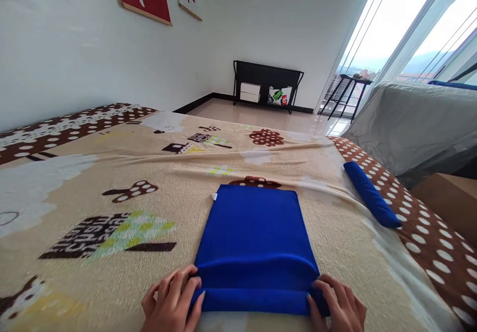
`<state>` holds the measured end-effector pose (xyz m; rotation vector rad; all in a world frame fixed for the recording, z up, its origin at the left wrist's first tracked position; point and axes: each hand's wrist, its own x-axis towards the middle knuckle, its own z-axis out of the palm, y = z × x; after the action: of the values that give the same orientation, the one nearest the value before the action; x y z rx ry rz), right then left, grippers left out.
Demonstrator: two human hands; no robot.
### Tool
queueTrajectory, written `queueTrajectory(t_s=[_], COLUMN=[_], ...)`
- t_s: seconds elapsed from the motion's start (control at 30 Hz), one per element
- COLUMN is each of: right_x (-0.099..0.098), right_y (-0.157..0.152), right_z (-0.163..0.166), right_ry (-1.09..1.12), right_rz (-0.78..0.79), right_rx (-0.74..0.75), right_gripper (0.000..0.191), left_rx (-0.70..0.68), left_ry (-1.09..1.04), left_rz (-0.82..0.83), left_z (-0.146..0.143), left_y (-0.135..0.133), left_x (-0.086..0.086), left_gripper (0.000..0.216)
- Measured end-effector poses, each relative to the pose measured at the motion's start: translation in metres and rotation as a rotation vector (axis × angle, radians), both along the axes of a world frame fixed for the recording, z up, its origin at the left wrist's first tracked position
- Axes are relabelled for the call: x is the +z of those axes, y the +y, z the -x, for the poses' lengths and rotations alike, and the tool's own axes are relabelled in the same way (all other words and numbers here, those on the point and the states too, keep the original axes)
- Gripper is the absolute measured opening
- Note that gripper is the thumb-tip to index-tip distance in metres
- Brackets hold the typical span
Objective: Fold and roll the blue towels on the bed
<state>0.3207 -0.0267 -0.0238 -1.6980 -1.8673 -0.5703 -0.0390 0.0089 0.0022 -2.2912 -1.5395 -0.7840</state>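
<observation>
Head camera looks down on a bed covered by a patterned blanket [156, 173]. A blue cloth [257, 227] lies flat near the bed's near edge, its closest end rolled up into a thick fold. The left hand [169, 304] pinches the roll's left end, fingers curled over it; the right hand [341, 307] grips the right end likewise. A rolled blue cloth [370, 195] lies well apart by the bed's right edge.

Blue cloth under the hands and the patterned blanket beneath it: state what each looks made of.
Blue cloth: seemingly soft microfibre or fleece, matte, bending in a plump roll at both hands. Patterned blanket: likely plush fleece, with a fuzzy, nubby nap and printed shapes.
</observation>
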Motion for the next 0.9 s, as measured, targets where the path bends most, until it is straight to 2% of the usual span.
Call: queueTrajectory(t_s=[0.07, 0.13, 0.2, 0.23, 0.3, 0.43, 0.5, 0.53, 0.6, 0.7, 0.73, 0.8, 0.9], right_x=[0.005, 0.011, 0.015, 0.016, 0.014, 0.004, 0.002, 0.002, 0.007, 0.017, 0.019, 0.019, 0.014], right_y=[0.007, 0.017, 0.027, 0.03, 0.031, 0.017, 0.011, 0.011, 0.014, 0.029, 0.033, 0.04, 0.039], right_z=[0.031, 0.062, 0.079, 0.08, 0.064, 0.003, -0.01, -0.007, 0.016, 0.065, 0.077, 0.085, 0.054], right_ry=[-0.005, -0.021, -0.08, -0.13, -0.228, -0.329, -0.332, -0.321, -0.287, -0.236, -0.227, -0.219, -0.22], right_rz=[-0.085, -0.107, -0.085, -0.069, -0.031, 0.01, -0.006, -0.02, -0.036, -0.017, -0.002, 0.027, 0.061], right_rx=[0.013, 0.197, 0.375, 0.41, 0.342, 0.12, 0.067, 0.05, 0.085, 0.287, 0.329, 0.29, 0.091], right_gripper=[0.026, 0.038, 0.039, 0.037, 0.039, 0.052, 0.052, 0.05, 0.045, 0.044, 0.043, 0.043, 0.05], left_rx=[0.013, -0.129, -0.279, -0.306, -0.254, -0.074, 0.021, 0.037, -0.046, -0.27, -0.295, -0.24, -0.043], left_ry=[0.062, 0.102, 0.145, 0.176, 0.218, 0.216, 0.172, 0.16, 0.17, 0.202, 0.206, 0.224, 0.22], left_rz=[-0.1, -0.133, -0.143, -0.146, -0.14, -0.045, -0.047, -0.068, -0.118, -0.127, -0.111, -0.066, -0.016], left_z=[-0.028, -0.061, -0.084, -0.088, -0.077, -0.021, -0.009, -0.011, -0.032, -0.076, -0.085, -0.089, -0.058], left_y=[0.001, 0.003, 0.007, 0.009, 0.013, 0.01, 0.007, 0.006, 0.006, 0.015, 0.018, 0.025, 0.031], left_x=[0.004, 0.006, 0.004, 0.003, -0.001, -0.006, -0.004, -0.002, 0.003, 0.009, 0.009, 0.007, 0.001], left_gripper=[0.025, 0.035, 0.04, 0.041, 0.042, 0.055, 0.053, 0.052, 0.051, 0.054, 0.054, 0.054, 0.057])
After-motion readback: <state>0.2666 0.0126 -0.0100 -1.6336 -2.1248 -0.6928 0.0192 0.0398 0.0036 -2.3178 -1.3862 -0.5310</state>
